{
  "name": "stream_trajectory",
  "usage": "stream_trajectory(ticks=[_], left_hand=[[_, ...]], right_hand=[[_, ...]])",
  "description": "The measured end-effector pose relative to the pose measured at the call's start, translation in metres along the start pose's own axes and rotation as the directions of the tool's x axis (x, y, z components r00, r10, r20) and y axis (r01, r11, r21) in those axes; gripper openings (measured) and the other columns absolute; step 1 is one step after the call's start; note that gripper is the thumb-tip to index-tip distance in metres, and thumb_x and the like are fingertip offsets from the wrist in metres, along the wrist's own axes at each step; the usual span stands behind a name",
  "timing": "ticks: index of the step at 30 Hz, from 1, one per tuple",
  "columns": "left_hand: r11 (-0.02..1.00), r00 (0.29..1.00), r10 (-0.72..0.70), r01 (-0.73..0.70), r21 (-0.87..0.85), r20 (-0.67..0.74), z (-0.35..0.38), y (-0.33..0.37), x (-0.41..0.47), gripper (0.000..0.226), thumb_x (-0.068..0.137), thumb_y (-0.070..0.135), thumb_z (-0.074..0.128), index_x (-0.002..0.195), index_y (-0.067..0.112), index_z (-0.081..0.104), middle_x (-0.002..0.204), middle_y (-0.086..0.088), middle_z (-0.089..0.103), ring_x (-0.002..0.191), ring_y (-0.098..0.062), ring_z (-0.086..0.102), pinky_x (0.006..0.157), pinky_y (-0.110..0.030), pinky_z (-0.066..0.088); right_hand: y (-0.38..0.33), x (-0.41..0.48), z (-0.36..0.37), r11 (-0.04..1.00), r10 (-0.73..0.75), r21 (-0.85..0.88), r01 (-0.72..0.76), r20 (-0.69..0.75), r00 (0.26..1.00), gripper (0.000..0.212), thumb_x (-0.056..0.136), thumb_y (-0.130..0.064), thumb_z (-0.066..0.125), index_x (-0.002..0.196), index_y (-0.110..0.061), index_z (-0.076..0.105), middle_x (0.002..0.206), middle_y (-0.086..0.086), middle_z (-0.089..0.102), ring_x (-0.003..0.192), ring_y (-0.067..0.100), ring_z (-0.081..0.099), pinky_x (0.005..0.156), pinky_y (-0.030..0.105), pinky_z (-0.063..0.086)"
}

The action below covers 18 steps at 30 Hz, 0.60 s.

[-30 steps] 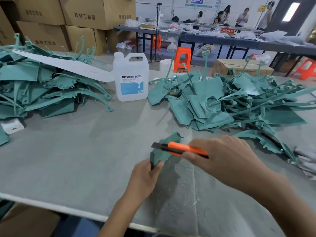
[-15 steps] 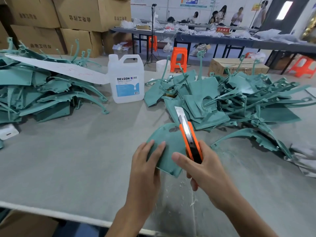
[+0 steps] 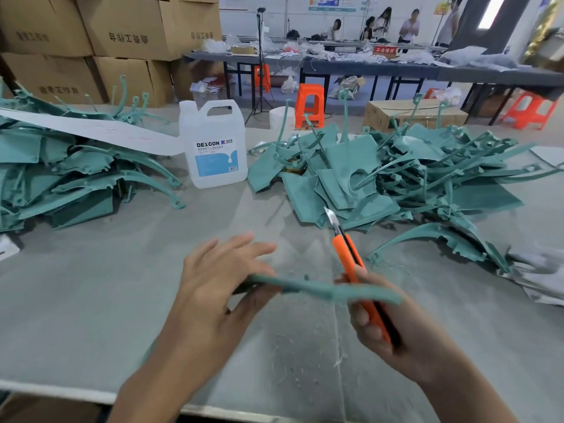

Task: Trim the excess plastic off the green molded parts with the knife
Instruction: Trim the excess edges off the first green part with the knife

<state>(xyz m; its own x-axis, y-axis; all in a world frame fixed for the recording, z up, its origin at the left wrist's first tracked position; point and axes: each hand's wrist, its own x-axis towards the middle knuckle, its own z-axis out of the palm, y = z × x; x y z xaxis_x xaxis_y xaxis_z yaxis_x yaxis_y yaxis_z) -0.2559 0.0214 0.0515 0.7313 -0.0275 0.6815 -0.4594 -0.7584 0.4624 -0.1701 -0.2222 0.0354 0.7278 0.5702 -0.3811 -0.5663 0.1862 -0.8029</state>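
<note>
Left grip pinches the green part, now lifted edge-on off the counter, right grip clenched on the knife, blade pulled clear, probably checking the trim.

A: What stands on the grey table, upper centre?

B: A white jug labelled DEXCON, upright. A long white strip ends just beside it, on its left.

A: And further back?

B: Cardboard boxes are stacked upper left. An orange stool and a tripod stand at top centre. People stand behind a long table, top right.
</note>
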Motion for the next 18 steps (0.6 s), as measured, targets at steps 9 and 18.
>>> stream_trajectory(ticks=[9,18], left_hand=[[0.885,0.874,-0.304,0.113,0.452,0.378,-0.008,-0.033,0.029,0.011,0.102,0.047,0.034,0.101,0.037,0.039,0.086,0.011,0.053,0.077,-0.020,0.054,0.063,-0.038,0.046],[0.813,0.795,-0.423,0.121,0.570,0.434,0.015,-0.075,0.039,0.034,0.096,0.056,0.051,0.085,0.031,0.030,0.070,0.006,0.050,0.072,-0.026,0.051,0.061,-0.037,0.044]], right_hand=[[0.031,0.017,-0.032,0.865,-0.285,-0.492,0.096,-0.324,0.902,0.021,0.103,-0.029,0.054,0.097,-0.014,0.068,0.069,0.004,0.056,0.049,0.017,0.049,0.040,0.030,0.040],[0.042,0.030,-0.042,0.314,-0.360,-0.947,-0.063,-0.180,0.915,0.017,0.102,-0.037,0.053,0.098,-0.027,0.067,0.074,-0.003,0.064,0.067,0.014,0.058,0.059,0.029,0.039]])
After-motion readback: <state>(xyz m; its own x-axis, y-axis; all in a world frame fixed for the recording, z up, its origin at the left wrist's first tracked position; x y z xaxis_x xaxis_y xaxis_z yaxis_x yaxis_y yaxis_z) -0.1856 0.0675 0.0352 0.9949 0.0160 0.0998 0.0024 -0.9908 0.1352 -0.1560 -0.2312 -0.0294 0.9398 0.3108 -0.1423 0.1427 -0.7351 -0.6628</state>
